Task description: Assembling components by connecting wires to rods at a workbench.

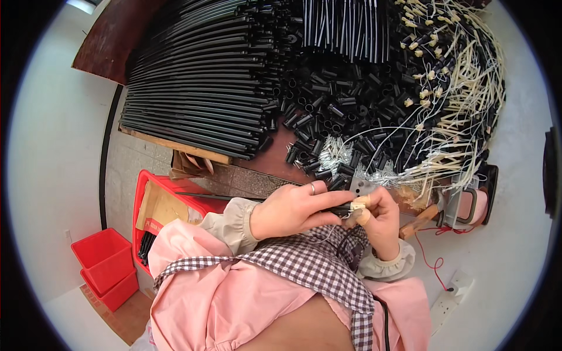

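Observation:
My left hand (290,212), with a ring on one finger, is closed round a thin black rod (335,210) close to its end. The rod's long part runs off to the left, beneath my wrist. At that end, my right hand (381,225) pinches a small cream connector (356,205) between thumb and fingers wrapped in tan tape. The two hands nearly meet over my checked apron, in front of the table edge. A thin pale wire hangs below them. Whether the connector sits inside the rod's end is hidden by my fingers.
Long black rods (193,88) lie stacked at the far left. Short black sleeves (336,111) and a heap of small silvery pins (335,153) cover the middle. Cream-ended wires (462,111) pile up at right, behind a clamp (468,207). Red bins (104,257) stand at lower left.

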